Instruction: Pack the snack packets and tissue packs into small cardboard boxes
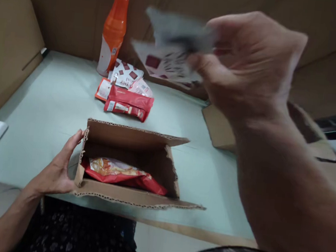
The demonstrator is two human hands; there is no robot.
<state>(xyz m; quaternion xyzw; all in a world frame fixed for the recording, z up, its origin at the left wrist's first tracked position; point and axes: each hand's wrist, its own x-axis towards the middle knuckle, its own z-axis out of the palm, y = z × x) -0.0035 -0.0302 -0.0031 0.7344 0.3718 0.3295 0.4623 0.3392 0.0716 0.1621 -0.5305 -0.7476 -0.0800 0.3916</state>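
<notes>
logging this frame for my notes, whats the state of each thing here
brown corrugated cardboard box: open, flaps spread, on the pale green table
red snack packet: lying flat inside the box
orange plastic bottle: upright, capped
red and white sachets: heaped loose on the table
white printed packet: blurred, pinched in raised right hand
left hand: open against the box's left wall

right hand [251, 66] raised, pinching; left hand [58, 167] open
</notes>
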